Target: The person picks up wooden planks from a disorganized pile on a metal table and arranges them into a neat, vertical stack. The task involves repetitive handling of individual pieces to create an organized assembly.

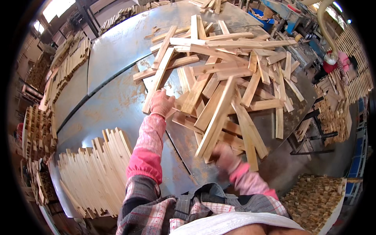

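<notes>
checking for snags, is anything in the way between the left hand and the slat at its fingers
Nothing visible: the left hand is right at the near end of the slat, with nothing showing between them.

a window glares burnt-out white beyond the far left corner of the table, whose metal carries a pale sheen. the right hand is blurred by the near edge; the left hand looks crisper. straight lines bow toward the black rim.
</notes>
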### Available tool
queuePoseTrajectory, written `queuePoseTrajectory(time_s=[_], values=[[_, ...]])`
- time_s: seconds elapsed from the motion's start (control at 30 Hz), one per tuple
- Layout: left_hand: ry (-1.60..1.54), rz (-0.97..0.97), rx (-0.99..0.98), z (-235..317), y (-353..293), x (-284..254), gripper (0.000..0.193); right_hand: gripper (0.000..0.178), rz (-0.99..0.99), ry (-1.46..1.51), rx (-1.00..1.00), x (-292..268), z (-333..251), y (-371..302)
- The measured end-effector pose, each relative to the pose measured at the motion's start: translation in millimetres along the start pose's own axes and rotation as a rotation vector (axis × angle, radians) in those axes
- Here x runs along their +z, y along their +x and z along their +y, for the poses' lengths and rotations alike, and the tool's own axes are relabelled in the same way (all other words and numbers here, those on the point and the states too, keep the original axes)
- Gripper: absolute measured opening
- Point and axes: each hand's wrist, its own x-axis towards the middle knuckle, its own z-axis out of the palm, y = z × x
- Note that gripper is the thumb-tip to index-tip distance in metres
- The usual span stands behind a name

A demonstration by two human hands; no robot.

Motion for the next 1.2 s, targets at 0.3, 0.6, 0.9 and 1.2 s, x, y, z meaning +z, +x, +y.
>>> queuePoseTrajectory(time_s=[0.3, 0.6, 0.9, 1.2], values=[[0.307, -0.009, 0.179, 2.0, 3.0, -8.8, 0.045, 0.024, 0.316, -1.013, -0.189, 4.0, -144.1, 23.4], [0.534, -0.413, 0.256, 30.8, -29.5, -24.6, 0.047, 0.081, 0.625, -1.600, 0.108, -32.7, -217.0, 166.4], [0.147, -0.396, 0.279, -5.0, -128.0, -39.3, 0.021, 0.076, 0.912, -1.000, 0.110, -60.9, -101.2, 132.2], [0.343, -0.059, 0.280, -40.1, -195.7, -186.6, 0.011, 0.095, 0.701, -1.303, -0.031, -54.9, -139.7, -122.7]])
